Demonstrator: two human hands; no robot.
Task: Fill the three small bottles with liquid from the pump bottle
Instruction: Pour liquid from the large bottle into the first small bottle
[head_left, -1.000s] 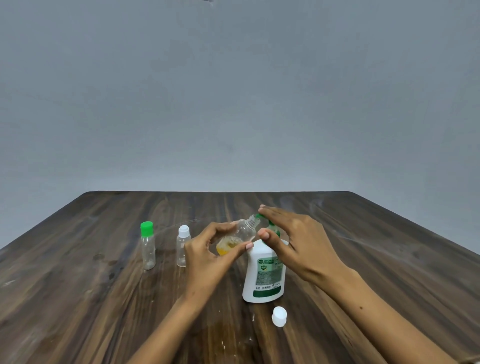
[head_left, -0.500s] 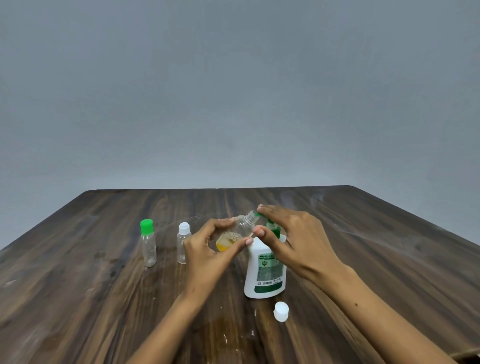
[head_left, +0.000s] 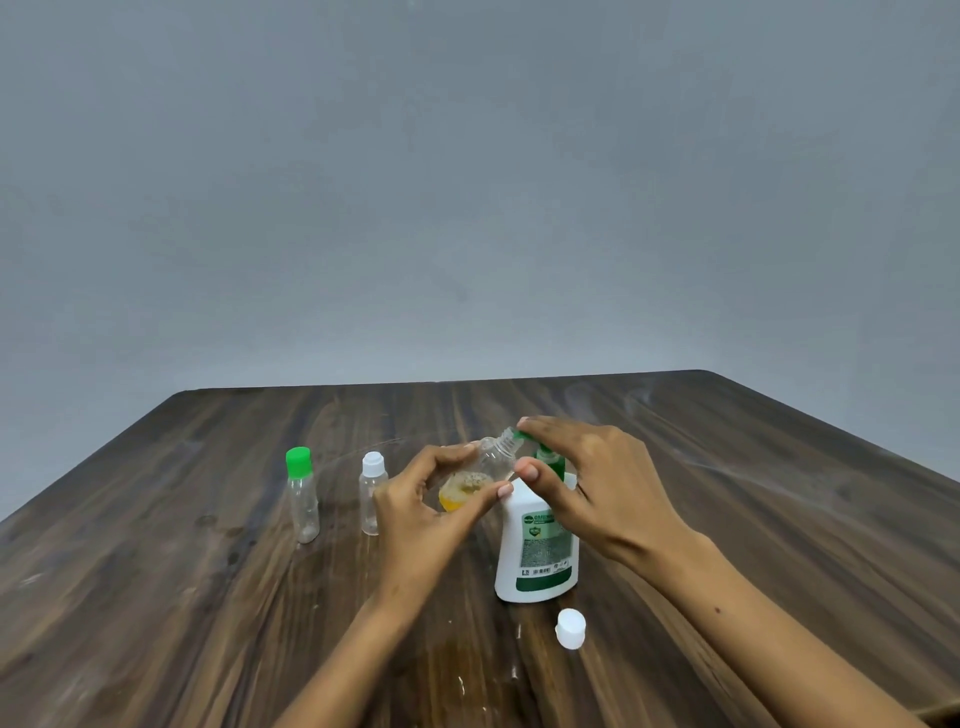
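Note:
My left hand (head_left: 415, 514) holds a small clear bottle (head_left: 480, 473), uncapped and tilted, its mouth against the green nozzle of the white pump bottle (head_left: 537, 551). Orange-yellow liquid lies in the small bottle's lower part. My right hand (head_left: 602, 483) rests on the green pump head, fingers over the top, thumb beside the neck. Two other small clear bottles stand to the left: one with a green cap (head_left: 301, 493) and one with a white cap (head_left: 373, 491). Both look empty.
A loose white cap (head_left: 570, 627) lies on the dark wooden table (head_left: 156, 597) just in front of the pump bottle. A wet patch shows on the wood near the front edge. A plain grey wall stands behind the table.
Both hands stay on the small bottle and the pump head. The view has shifted slightly; the bottles and the loose cap keep their places.

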